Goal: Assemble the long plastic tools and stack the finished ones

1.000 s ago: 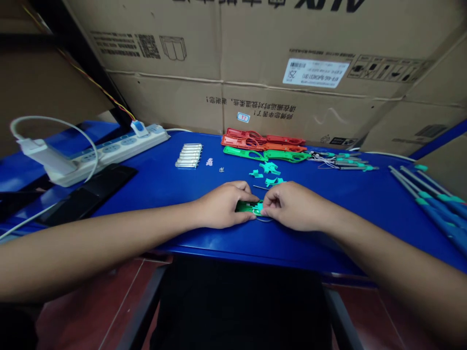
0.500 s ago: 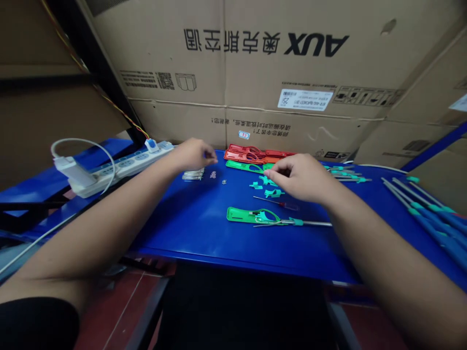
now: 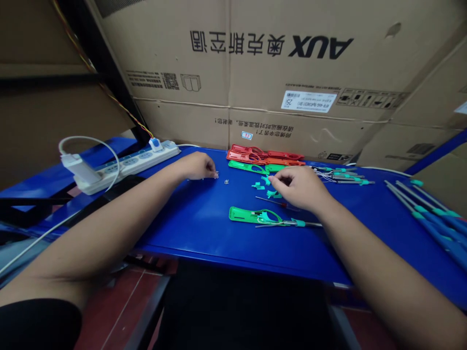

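My left hand (image 3: 200, 166) is closed in a pinch, its fingertips at a little pile of tiny parts (image 3: 216, 174) on the blue table; what it grips is too small to name. My right hand (image 3: 297, 187) has thumb and finger together at a small turquoise piece (image 3: 265, 180). More turquoise pieces (image 3: 258, 186) lie beside it. Below, a screwdriver (image 3: 270, 200) is partly covered by the right hand. Nearer me lies a green handle half (image 3: 242, 214) with a turquoise piece, wires and a metal rod (image 3: 312, 224). A few tiny metal parts (image 3: 226, 182) sit between the hands.
Red handle halves (image 3: 248, 154) and a green one (image 3: 246, 167) lie at the back, before a cardboard wall (image 3: 262, 73). A white power strip (image 3: 127, 167) with cables is at left. Metal rods (image 3: 346, 175) and blue-handled rods (image 3: 434, 218) lie at right.
My left hand has lowered onto the tiny parts and now hides the metal pins near it. My right hand has moved slightly down to the turquoise pieces. The view has shifted a little.
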Tool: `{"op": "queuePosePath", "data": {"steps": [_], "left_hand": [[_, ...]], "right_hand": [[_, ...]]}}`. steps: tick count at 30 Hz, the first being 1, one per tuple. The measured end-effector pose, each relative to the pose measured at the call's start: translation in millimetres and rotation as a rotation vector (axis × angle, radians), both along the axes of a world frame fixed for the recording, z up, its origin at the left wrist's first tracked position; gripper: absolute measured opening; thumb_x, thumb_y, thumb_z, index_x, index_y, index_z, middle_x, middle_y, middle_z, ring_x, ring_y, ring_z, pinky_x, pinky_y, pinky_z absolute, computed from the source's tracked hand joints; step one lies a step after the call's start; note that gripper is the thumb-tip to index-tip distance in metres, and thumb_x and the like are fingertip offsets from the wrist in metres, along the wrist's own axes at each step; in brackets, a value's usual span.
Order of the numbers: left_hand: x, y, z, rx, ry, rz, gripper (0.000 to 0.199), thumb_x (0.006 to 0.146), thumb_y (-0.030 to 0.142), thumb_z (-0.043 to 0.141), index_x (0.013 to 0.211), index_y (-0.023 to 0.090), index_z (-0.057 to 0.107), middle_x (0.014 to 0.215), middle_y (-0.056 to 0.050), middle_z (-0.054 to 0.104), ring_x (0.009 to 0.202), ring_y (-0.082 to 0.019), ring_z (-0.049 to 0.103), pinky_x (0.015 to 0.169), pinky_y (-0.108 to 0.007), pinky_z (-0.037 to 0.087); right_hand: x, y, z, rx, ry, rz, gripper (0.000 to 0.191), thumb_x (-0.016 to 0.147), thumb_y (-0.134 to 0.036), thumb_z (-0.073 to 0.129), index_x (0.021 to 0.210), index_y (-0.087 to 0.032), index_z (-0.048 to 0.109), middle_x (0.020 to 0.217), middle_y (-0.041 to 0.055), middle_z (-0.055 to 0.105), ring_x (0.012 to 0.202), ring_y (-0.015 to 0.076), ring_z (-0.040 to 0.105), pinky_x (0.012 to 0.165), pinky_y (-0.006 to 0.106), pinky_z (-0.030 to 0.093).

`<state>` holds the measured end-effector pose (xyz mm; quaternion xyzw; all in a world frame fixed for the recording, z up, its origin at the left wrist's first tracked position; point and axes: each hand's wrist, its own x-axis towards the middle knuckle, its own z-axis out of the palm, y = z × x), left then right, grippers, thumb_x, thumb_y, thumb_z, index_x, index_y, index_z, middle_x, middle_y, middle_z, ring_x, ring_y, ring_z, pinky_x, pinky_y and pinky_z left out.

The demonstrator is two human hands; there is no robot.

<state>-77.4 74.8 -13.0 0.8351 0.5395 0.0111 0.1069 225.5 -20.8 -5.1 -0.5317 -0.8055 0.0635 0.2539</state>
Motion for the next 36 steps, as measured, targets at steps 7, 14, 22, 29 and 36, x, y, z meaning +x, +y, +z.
{"op": "queuePosePath", "data": {"steps": [7, 14, 22, 29, 36], "left_hand": [[-1.6, -1.6, 2.6, -0.078, 0.021, -0.022, 0.023, 0.075, 0.037, 0.068, 0.087, 0.021, 0.078, 0.092, -0.002, 0.078, 0.077, -0.015, 0.066, 0.067, -0.022, 0.041], [8.3, -14.4, 7.4, -0.205, 0.04, -0.173, 0.022, 0.074, 0.038, 0.067, 0.087, 0.024, 0.078, 0.084, 0.002, 0.076, 0.072, -0.013, 0.064, 0.065, -0.021, 0.039], [22.3, -31.7, 13.2, -0.222, 0.131, -0.143, 0.024, 0.076, 0.038, 0.068, 0.088, 0.021, 0.078, 0.08, 0.0, 0.075, 0.068, -0.013, 0.063, 0.06, -0.022, 0.039], [28.9, -34.0, 6.6, -0.198, 0.044, -0.254, 0.017, 0.069, 0.026, 0.069, 0.083, 0.022, 0.078, 0.077, 0.002, 0.074, 0.065, -0.012, 0.062, 0.059, -0.021, 0.04], [39.0, -48.0, 14.9, -0.376, -0.385, -0.342, 0.016, 0.072, 0.031, 0.069, 0.078, 0.018, 0.074, 0.071, 0.003, 0.07, 0.062, -0.009, 0.055, 0.061, -0.021, 0.04]], "right_hand": [[-4.4, -2.9, -3.7, -0.009, -0.026, 0.048, 0.032, 0.089, -0.036, 0.058, 0.063, -0.02, 0.067, 0.064, 0.0015, 0.066, 0.058, 0.014, 0.054, 0.056, 0.03, 0.034], [-11.7, -8.0, -6.4, -0.03, -0.055, 0.149, 0.031, 0.091, -0.035, 0.058, 0.069, -0.019, 0.071, 0.071, 0.0032, 0.069, 0.065, 0.0153, 0.058, 0.059, 0.03, 0.037], [-17.3, -12.5, -7.7, -0.035, -0.078, 0.203, 0.026, 0.091, -0.031, 0.06, 0.073, -0.02, 0.074, 0.074, 0.004, 0.072, 0.069, 0.0165, 0.062, 0.062, 0.03, 0.041], [-18.6, -10.0, -12.9, -0.031, -0.057, 0.258, 0.013, 0.087, -0.025, 0.064, 0.082, -0.02, 0.076, 0.078, 0.0032, 0.072, 0.072, 0.0162, 0.063, 0.066, 0.029, 0.044], [-28.5, -14.0, -22.0, 0.09, -0.094, 0.379, 0.018, 0.091, -0.029, 0.063, 0.103, -0.02, 0.072, 0.093, 0.005, 0.072, 0.081, 0.0176, 0.064, 0.07, 0.029, 0.046]]}}
